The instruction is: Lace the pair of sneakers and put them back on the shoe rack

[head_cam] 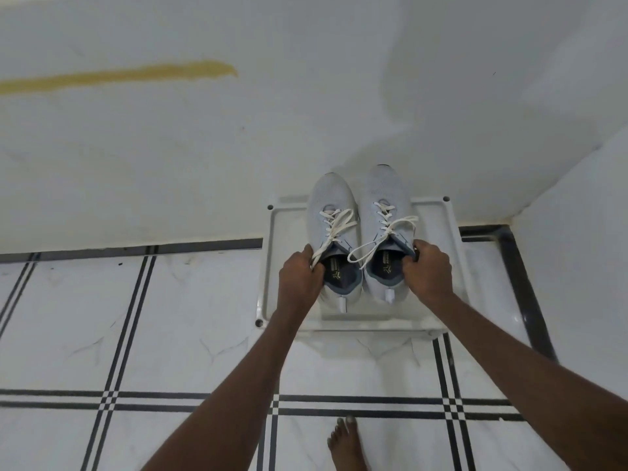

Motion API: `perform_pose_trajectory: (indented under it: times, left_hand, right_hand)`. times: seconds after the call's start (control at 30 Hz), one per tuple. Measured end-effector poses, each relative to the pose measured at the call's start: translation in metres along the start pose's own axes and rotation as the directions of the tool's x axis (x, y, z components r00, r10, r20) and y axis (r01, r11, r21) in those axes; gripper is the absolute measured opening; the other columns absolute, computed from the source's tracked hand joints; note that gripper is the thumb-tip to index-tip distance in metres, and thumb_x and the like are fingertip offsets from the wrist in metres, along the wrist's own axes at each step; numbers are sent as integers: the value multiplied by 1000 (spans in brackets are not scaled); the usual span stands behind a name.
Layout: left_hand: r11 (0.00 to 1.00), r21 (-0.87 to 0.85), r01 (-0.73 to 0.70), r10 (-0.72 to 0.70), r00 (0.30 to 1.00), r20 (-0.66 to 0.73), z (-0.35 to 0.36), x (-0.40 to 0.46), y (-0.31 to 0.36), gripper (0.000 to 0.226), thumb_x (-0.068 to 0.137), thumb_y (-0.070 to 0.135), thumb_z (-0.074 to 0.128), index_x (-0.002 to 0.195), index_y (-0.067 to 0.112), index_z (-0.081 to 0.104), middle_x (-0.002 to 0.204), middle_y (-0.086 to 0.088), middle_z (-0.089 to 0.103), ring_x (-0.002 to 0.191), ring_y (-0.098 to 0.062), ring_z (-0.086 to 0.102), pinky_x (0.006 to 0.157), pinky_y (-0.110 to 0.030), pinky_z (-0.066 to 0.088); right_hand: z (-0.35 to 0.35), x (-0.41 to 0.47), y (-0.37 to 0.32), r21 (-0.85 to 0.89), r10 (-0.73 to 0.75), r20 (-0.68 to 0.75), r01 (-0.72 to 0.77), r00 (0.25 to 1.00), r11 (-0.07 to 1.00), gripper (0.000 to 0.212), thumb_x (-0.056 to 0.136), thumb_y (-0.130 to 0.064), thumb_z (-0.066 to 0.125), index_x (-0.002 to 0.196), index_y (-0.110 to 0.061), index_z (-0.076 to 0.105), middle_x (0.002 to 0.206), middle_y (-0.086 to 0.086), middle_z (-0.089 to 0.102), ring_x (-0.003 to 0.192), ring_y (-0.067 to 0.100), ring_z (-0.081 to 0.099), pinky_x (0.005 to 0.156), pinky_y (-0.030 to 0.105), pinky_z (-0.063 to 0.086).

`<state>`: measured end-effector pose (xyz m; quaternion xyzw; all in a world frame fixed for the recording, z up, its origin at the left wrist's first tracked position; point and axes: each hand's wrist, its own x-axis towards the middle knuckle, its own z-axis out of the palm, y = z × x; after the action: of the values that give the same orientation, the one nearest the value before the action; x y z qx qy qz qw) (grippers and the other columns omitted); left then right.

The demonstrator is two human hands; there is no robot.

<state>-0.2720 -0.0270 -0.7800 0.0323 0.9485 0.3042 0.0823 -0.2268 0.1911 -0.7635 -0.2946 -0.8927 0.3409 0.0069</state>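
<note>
1. Rack (438, 232): white, on tiled floor (170, 317) against wall.
2. Sneakers (356, 232): laced pair, side by side on rack top, toes to wall.
3. Left hand (300, 271) clamped on left shoe collar; right hand (429, 266) clamped on right shoe collar.

Looking like a home, likely an entry corner: white floor tiles (190, 311) crossed by black lines, running up to a plain white wall (238, 137) smeared with a yellowish streak (119, 76). Standing barefoot, one bare foot (346, 443) showing, before a low white shoe rack (438, 232) tucked into the corner.
</note>
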Motion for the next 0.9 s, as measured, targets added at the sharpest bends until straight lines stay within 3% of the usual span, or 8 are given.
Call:
perform_pose_trajectory:
  times: [0.4,0.63,0.9]
  left_hand:
    - [999,45,29,-34,993,117,63,19,-37,19,91,10,51,108,4,54,85,-13,58,71,-22,44,64,-31,33]
    - [994,6,111,-112,992,61,70,12,-33,28,93,12,49,120,5,54,88,-12,61,73,-21,47,65,-29,34]
    - [990,5,142,-142,983,120,66,12,-34,32,93,15,51,123,8,55,88,-10,59,78,-24,53,68,-29,36]
  right_hand:
    - [58,15,50,-7,78,38,-78,996,997,11,78,-2,56,72,-5,47,61,8,51,59,31,44,58,31,30]
    - [56,13,53,7,49,75,-49,996,999,15,80,-4,58,74,-12,46,62,6,51,60,29,44,48,24,25]
    - [53,8,54,39,102,135,-108,986,993,8,82,-13,60,83,-9,53,72,8,60,68,32,51,64,29,34]
